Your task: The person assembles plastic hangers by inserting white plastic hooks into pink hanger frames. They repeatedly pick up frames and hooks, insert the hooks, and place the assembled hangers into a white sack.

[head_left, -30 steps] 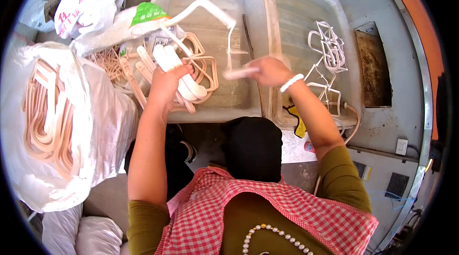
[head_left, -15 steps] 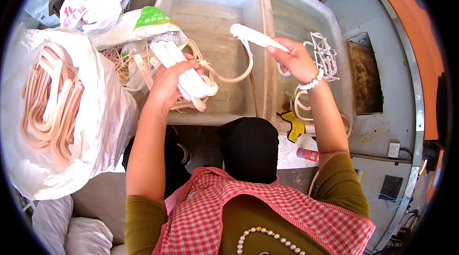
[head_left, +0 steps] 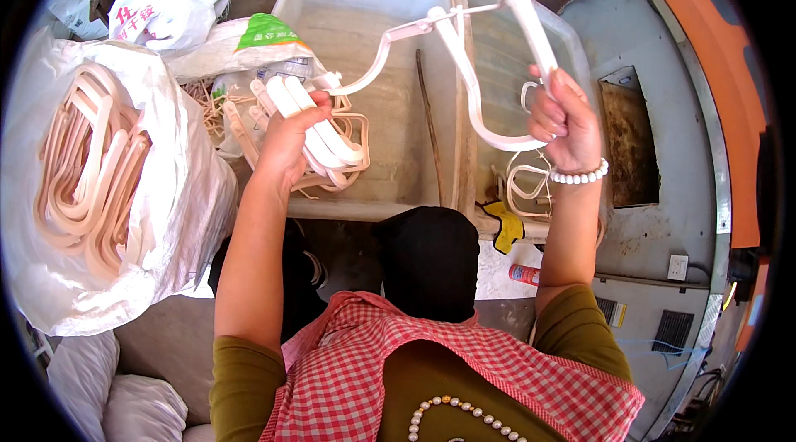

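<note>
Hangers are what we are inspecting: the right hand [head_left: 568,119] is closing around the thick end of a white plastic hanger [head_left: 473,69], raising it above the two pale tubs [head_left: 365,19], apparently so its curved, glossy frame hangs free for checking. We are seeing its hook end reaching toward the left hand [head_left: 286,139], which is clamping a bundle of white hangers [head_left: 319,131] over the left tub, seemingly to keep them gathered. Outward, a white sack [head_left: 178,193] at the person's left is holding cream-coloured hangers [head_left: 87,168]; more white frames are lying in the right tub [head_left: 572,44].
</note>
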Demonstrator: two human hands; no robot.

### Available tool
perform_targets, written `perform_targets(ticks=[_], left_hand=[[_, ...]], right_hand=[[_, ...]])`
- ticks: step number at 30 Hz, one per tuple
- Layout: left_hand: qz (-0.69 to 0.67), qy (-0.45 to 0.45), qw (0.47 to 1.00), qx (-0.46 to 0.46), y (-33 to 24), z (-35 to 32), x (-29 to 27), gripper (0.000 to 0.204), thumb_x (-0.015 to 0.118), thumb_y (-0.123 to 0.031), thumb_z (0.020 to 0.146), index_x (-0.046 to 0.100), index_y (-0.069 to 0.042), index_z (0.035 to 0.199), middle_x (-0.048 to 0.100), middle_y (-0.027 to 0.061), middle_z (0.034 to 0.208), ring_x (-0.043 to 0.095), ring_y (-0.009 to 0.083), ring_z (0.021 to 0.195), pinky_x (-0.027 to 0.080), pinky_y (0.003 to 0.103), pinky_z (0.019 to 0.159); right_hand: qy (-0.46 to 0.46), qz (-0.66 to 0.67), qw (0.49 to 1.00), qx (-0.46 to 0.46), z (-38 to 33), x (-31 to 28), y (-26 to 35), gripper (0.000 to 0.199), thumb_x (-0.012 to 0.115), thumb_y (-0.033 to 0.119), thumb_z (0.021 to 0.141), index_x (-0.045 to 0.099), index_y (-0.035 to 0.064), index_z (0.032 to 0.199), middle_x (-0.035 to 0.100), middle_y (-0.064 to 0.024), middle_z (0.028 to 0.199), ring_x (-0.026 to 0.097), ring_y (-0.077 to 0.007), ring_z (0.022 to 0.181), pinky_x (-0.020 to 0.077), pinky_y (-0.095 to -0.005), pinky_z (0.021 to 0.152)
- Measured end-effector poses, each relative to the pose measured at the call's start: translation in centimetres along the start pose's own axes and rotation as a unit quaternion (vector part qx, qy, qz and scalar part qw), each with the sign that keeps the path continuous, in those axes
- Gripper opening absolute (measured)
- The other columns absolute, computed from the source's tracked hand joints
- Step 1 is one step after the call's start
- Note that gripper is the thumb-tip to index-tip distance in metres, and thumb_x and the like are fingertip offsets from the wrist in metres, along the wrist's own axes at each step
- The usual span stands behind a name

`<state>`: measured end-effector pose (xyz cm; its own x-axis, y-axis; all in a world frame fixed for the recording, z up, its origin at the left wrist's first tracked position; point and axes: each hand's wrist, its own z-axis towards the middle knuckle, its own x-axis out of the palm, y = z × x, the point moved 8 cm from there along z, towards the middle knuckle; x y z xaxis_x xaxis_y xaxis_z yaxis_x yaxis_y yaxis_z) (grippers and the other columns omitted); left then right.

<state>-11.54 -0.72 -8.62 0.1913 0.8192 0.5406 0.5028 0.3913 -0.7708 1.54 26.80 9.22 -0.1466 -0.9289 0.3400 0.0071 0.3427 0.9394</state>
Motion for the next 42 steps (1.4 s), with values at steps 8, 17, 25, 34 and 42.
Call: perform_targets(ticks=[8,17,25,34,42], left_hand=[[0.04,0.018,0.998,0.05,-2.1,-0.3,0.0,0.03,0.066,-0.003,0.078,0.062,-0.002,0.108,0.061,0.0083,0.102,0.059,0.0168,0.092,0.049,0.031,0.08],[0.125,0.17,0.976,0.057,-2.7,-1.8,5.0,0.05,0.069,-0.006,0.074,0.058,-0.002,0.122,0.062,0.0072,0.107,0.059,0.0161,0.095,0.047,0.031,0.085],[0.116,0.272,0.955,-0.01,-1.0,-3.0,6.1,0.049,0.07,-0.005,0.07,0.057,0.003,0.118,0.065,0.0111,0.107,0.061,0.0204,0.1,0.048,0.033,0.089],[0.136,0.268,0.952,-0.059,-0.7,-3.0,4.8,0.044,0.063,-0.004,0.069,0.057,0.003,0.112,0.063,0.0111,0.101,0.063,0.0212,0.092,0.05,0.034,0.083],[0.063,0.191,0.976,-0.084,-0.4,-1.5,3.6,0.04,0.063,-0.005,0.077,0.054,-0.001,0.115,0.061,0.0076,0.085,0.064,0.021,0.079,0.055,0.035,0.068]], right_hand=[[0.107,-0.174,0.978,-0.041,0.0,0.2,5.7,0.029,0.057,0.02,0.093,0.059,-0.0069,0.104,0.037,0.0051,0.051,0.026,-0.0022,0.041,0.0219,-0.0199,0.038],[0.305,-0.197,0.931,0.036,3.1,4.2,6.3,0.034,0.06,0.024,0.089,0.061,-0.0091,0.093,0.035,0.0062,0.047,0.023,-0.0019,0.037,0.0183,-0.0212,0.035],[0.31,-0.158,0.935,0.066,4.4,3.6,5.6,0.032,0.058,0.024,0.091,0.06,-0.0071,0.097,0.033,0.0059,0.047,0.022,-0.0032,0.037,0.0187,-0.0228,0.035],[0.078,-0.421,0.904,0.02,4.2,-1.5,6.6,0.031,0.063,0.025,0.09,0.063,-0.0016,0.105,0.042,0.0062,0.056,0.035,-0.0026,0.047,0.0298,-0.02,0.043],[0.124,-0.7,0.699,-0.081,3.2,-1.9,1.5,0.022,0.062,0.024,0.09,0.065,0.0076,0.103,0.066,-0.0104,0.078,0.062,-0.0213,0.066,0.0489,-0.0344,0.059]])
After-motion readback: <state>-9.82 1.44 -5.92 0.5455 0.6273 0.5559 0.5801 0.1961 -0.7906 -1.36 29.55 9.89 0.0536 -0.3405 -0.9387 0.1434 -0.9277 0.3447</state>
